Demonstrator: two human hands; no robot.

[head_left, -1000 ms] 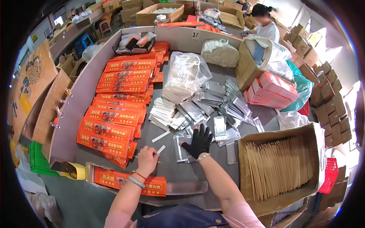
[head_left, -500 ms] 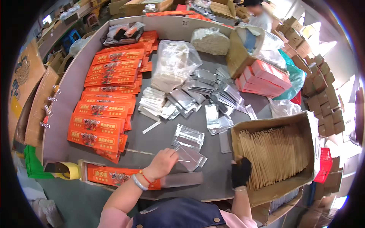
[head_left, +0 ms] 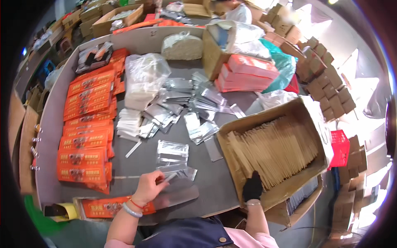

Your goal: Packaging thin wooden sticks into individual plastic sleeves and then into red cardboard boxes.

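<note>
My left hand, bare with a bracelet and red cord at the wrist, pinches a small silver packet at its near edge and tilts it up. Another silver packet lies flat just beyond. Below that hand, an orange printed sleeve lies in a shallow tray, with a clear film sleeve reaching out to the right. My right hand, in a black glove, lies with fingers stretched out at the near left end of thin wooden sticks in a cardboard box.
Orange printed sleeves are stacked along the left wall. Silver packets, white strips and a plastic bag fill the middle. Pink-red packs stand at the back right. A person is beyond the table.
The view has turned right, so the table sits further left. My left hand has lifted the edge of a silver packet. My right hand has come onto the sticks from the box's edge.
</note>
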